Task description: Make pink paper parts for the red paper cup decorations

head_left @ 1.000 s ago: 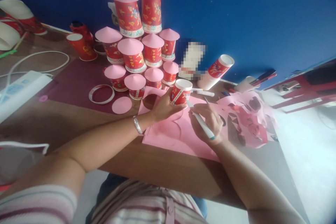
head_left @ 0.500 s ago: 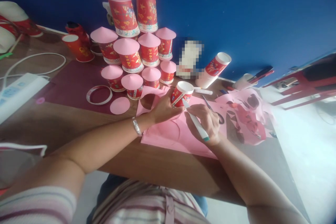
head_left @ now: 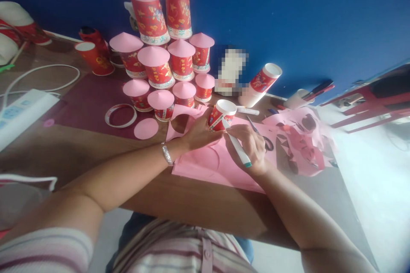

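Observation:
My left hand (head_left: pixel 200 133) is closed around a small red paper cup (head_left: pixel 216 120) with a white rim, its mouth facing up and tilted slightly. My right hand (head_left: pixel 248 145) grips a white marker (head_left: pixel 237 145) with a green end; the marker's tip is at the cup's side, where I cannot tell if it touches. Beneath both hands lie sheets of pink paper (head_left: pixel 195 164). Just right of my right hand are scissors (head_left: pixel 268 143), partly hidden by it. The marker's white cap (head_left: pixel 248 111) or a similar white pen lies behind the cup.
Several red cups with pink paper cones (head_left: pixel 153 66) stand at the back left. A pink paper disc (head_left: pixel 146 129) and a white ring (head_left: pixel 121 116) lie nearby. Stacked cups (head_left: pixel 262 85) lean by the blue wall. Pink scraps (head_left: pixel 301 140) lie right; a power strip (head_left: pixel 27 113) lies left.
My right hand and the marker have shifted slightly left and up along the cup's side. My left hand still holds the cup in nearly the same place.

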The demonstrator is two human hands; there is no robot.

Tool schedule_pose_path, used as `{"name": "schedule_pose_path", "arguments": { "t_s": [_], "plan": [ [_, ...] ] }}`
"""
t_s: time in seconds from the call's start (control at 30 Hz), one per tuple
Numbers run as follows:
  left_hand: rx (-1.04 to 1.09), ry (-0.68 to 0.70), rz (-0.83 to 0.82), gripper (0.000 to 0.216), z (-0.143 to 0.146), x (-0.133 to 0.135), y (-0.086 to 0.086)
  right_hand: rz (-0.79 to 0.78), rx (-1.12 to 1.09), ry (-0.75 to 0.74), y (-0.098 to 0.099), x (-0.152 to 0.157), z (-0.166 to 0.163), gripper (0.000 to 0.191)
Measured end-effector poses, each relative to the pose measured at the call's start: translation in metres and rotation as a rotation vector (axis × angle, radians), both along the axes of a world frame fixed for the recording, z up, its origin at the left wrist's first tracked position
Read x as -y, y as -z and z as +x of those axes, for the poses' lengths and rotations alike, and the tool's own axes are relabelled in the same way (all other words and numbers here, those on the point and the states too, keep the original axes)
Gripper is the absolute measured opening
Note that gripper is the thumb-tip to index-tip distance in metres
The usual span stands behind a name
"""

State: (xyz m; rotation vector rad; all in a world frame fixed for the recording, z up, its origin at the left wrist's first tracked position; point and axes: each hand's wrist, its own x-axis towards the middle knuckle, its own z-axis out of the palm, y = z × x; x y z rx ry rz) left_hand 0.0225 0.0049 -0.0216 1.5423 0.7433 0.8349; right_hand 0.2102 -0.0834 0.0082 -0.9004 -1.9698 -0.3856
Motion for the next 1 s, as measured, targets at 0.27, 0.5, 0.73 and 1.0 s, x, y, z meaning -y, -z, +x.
{"name": "schedule_pose_path", "arguments": {
  "t_s": [0.27, 0.5, 0.73, 1.0],
  "plan": [
    [0.112, 0.042, -0.030, 0.070, 0.001, -0.002, 0.009, -0.022, -0.011, 0.007, 0.002, 0.000, 0.002, 0.042],
    [0.081, 0.032, -0.030, 0.060, -0.002, 0.001, -0.003, -0.038, -0.007, 0.048, -0.001, 0.003, 0.003, 0.037],
    [0.147, 0.058, -0.051, 0.066, 0.000, -0.004, 0.003, -0.022, -0.037, 0.090, 0.000, 0.002, 0.004, 0.028],
    [0.146, 0.044, -0.044, 0.073, -0.001, -0.007, 0.005, 0.004, -0.048, 0.112, -0.006, 0.000, 0.003, 0.020]
  ]
}}
